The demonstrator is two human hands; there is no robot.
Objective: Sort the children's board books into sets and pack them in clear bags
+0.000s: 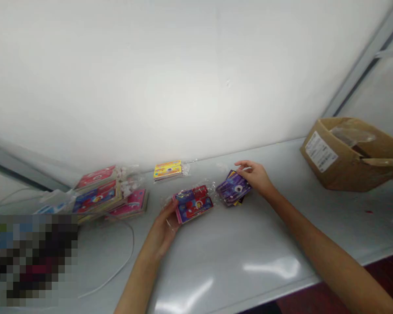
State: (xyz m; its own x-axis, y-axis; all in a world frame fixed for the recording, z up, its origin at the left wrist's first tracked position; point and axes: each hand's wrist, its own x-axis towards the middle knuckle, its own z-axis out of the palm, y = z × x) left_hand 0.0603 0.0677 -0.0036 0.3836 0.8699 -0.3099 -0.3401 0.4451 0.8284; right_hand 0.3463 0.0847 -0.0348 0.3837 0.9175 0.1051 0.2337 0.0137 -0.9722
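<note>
My left hand (pixel 165 229) is closed round the left end of a pack of cards (pixel 194 204). The pack has a blue and red front and sits in a loose clear plastic sleeve. At the far right corner of a purple card stack (pixel 234 188) is my right hand (pixel 253 175). Its fingers are stretched out and slightly apart over the stack's edge, seemingly touching it. The purple stack lies askew on the table, with yellow and dark edges showing beneath. A yellow pack in clear wrap (pixel 167 170) lies near the wall.
Several wrapped packs (pixel 96 196) are piled at the left, beside a white cable (pixel 132 244). An open cardboard box (pixel 356 152) stands at the right with clear plastic inside. The grey table (pixel 222 261) meets a white wall (pixel 190 78). A blurred patch covers the lower left.
</note>
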